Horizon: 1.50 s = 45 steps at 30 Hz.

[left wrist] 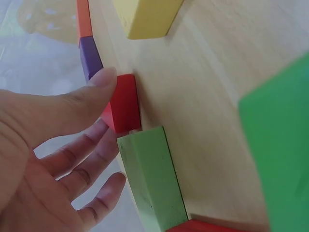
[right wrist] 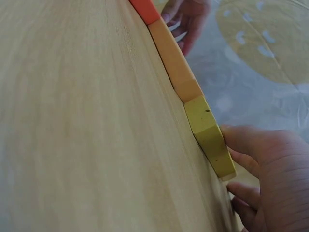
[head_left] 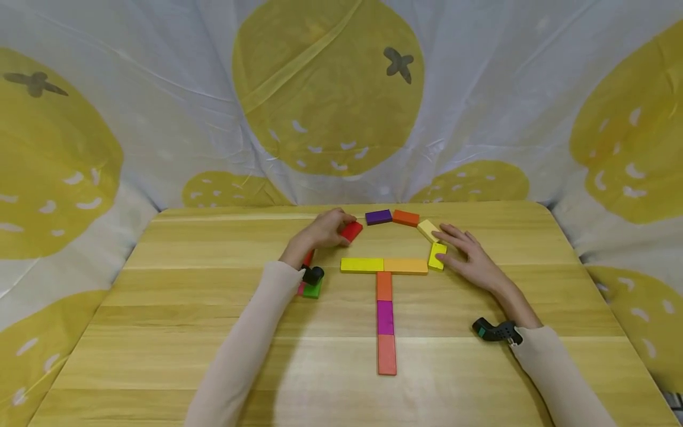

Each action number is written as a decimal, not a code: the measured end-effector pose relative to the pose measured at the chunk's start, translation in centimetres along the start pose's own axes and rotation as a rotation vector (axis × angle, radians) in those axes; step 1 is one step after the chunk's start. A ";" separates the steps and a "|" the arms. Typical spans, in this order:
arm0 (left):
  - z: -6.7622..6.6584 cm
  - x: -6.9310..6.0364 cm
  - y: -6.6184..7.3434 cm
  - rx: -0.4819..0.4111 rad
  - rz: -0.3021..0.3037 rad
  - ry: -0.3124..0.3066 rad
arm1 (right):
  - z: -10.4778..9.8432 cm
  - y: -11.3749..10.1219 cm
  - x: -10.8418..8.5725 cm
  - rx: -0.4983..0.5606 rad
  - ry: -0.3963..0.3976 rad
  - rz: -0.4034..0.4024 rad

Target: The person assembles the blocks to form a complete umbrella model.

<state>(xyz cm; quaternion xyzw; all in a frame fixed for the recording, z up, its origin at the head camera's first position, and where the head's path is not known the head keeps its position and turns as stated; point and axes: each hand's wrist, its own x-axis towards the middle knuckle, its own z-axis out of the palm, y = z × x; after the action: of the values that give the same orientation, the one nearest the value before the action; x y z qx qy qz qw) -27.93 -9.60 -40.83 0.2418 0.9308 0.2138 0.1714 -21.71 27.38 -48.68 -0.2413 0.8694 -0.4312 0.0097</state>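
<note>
My left hand (head_left: 324, 230) pinches a red block (head_left: 351, 231) between thumb and fingers at the left of an arc of blocks. In the left wrist view the thumb lies against the red block (left wrist: 126, 104), whose end meets a light green block (left wrist: 157, 176). A purple block (head_left: 378, 217) and an orange-red block (head_left: 406, 218) form the top of the arc. On its right side, my right hand (head_left: 469, 258) touches the yellow block (head_left: 437, 257) with the thumb, fingers extended by the pale yellow block (head_left: 428, 231). No fingers wrap round the yellow block (right wrist: 210, 137).
Inside the arc a yellow block (head_left: 361, 265) and a light orange block (head_left: 405, 266) lie end to end. Below runs a stem of orange (head_left: 384, 286), purple (head_left: 385, 317) and salmon blocks (head_left: 386, 354). A green block (head_left: 312, 289) lies near the left wrist. Patterned cloth hangs behind.
</note>
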 end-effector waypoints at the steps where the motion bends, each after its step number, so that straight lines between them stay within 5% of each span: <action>1: 0.0 0.0 0.0 -0.003 -0.002 -0.004 | 0.0 0.0 0.0 -0.001 0.001 -0.001; 45: 1.0 0.2 0.4 0.016 -0.027 0.059 | 0.4 0.4 -0.1 -0.024 0.014 -0.025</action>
<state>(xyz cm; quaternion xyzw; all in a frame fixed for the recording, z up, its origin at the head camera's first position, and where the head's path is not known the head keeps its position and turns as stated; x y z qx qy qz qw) -27.51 -8.88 -41.51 0.2243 0.9403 0.2110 0.1449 -21.73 27.31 -49.19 -0.2492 0.8715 -0.4223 -0.0046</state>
